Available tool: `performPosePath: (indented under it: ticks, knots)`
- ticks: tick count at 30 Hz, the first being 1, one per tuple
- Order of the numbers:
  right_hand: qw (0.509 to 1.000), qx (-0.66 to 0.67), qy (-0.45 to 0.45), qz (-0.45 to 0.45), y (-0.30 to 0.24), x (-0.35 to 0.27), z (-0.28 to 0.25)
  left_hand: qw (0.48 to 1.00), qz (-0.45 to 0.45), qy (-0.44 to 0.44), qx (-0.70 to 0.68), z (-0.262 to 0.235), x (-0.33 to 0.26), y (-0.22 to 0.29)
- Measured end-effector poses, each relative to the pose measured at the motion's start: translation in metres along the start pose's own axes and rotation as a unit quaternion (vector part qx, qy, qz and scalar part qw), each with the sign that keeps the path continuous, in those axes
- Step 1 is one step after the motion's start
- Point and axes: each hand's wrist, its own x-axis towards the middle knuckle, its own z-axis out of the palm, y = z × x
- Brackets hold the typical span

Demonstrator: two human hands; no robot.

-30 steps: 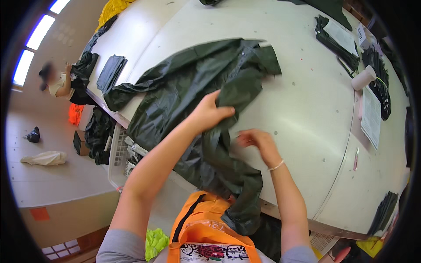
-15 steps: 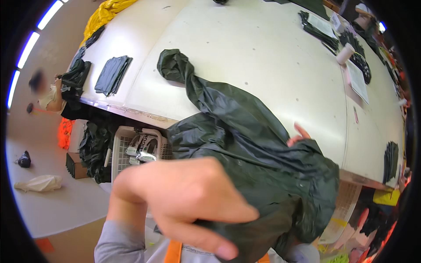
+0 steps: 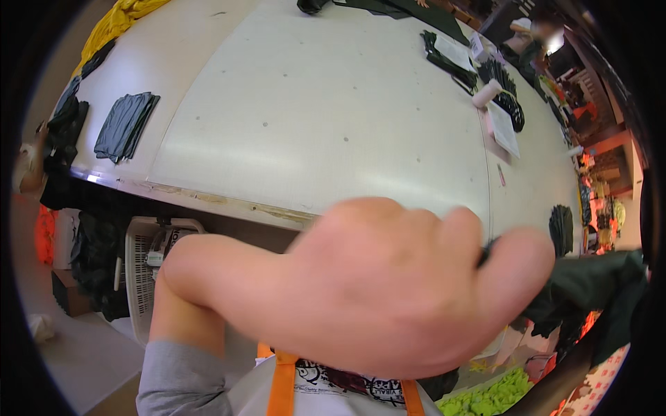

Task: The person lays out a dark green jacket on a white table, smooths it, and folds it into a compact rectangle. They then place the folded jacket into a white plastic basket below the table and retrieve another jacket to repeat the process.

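Observation:
Close up and blurred, my left hand (image 3: 388,291) reaches across in front of me with its fingers curled closed. Dark material shows between its finger and thumb. A dark green rain jacket (image 3: 590,284) spreads out to the right beyond that hand, over the table's near right side; much of it is hidden or out of the picture. I cannot see my right hand. The white table (image 3: 305,152) lies in front of me, with its worn front edge behind my left wrist.
On the table are a folded dark green stack (image 3: 127,126), yellow fabric (image 3: 114,35), a white roll (image 3: 487,93), paper sheets (image 3: 503,132) and dark bundles (image 3: 560,229). A white basket (image 3: 142,277) stands below at left. Lime-green material (image 3: 485,399) lies low at right. A person stands far right.
The jacket has left the table's front middle and swung far to the right. My left hand has moved right and up, its fingers curling in. My right hand has gone out of sight.

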Motion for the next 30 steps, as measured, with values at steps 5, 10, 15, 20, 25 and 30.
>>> performPosePath:
  ticks: [5,10,15,20,25,30]
  knots:
    - [0.978,0.058,0.045,-0.196,-0.124,0.136,0.067,0.955,-0.264,0.116,-0.061,-0.044,-0.037,-0.040]
    - [0.911,0.195,-0.023,-0.363,-0.291,0.257,0.267,0.859,-0.457,0.224,0.061,-0.041,-0.122,-0.101]
    - [0.833,0.286,-0.127,-0.456,-0.436,0.284,0.489,0.787,-0.568,0.237,0.038,-0.005,-0.228,-0.170]
    - [0.790,0.053,-0.450,-0.414,-0.314,0.152,0.655,0.707,-0.626,-0.009,0.329,0.106,-0.321,-0.249]
    - [0.892,-0.042,-0.193,-0.406,-0.135,0.119,0.602,0.765,-0.555,0.013,0.326,0.146,-0.260,-0.335]
    - [0.943,-0.163,-0.249,-0.151,-0.065,0.132,0.575,0.800,-0.508,-0.046,0.316,0.172,-0.205,-0.413]
